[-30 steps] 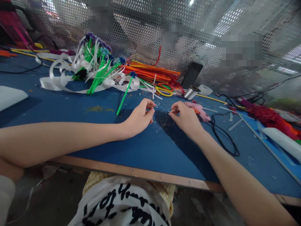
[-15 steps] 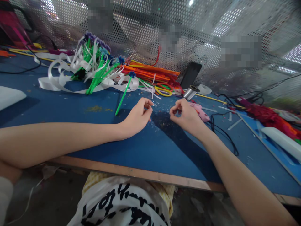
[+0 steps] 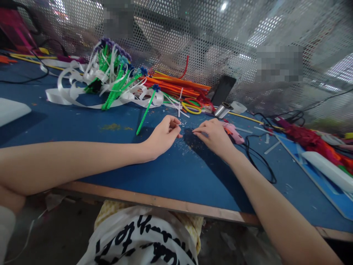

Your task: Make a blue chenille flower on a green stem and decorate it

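My left hand point(image 3: 166, 134) hovers low over the blue tabletop, thumb and fingers curled together. Whatever it pinches, if anything, is too small to make out. Across a small gap, my right hand point(image 3: 213, 134) points toward it with thumb and forefinger tips close together; I cannot make out anything between them. Tiny white bits point(image 3: 182, 124) lie on the table just beyond the gap. Left of my left hand lies a green pipe cleaner stem with a blue flower tip point(image 3: 146, 112). A pink glue gun point(image 3: 235, 133) with a black cord rests behind my right hand.
Green-stemmed pipe cleaner flowers point(image 3: 116, 81) lie heaped with white ribbon point(image 3: 57, 96) at the back left. Orange pipe cleaners point(image 3: 176, 85), a phone point(image 3: 224, 89) and a silver ribbon roll point(image 3: 223, 109) sit along the perforated metal screen. A blue board point(image 3: 311, 173) lies at right.
My right hand has moved slightly left, and its rounded pinch has straightened into longer fingers. My left hand stays nearly in place, its fingertips slightly shifted.
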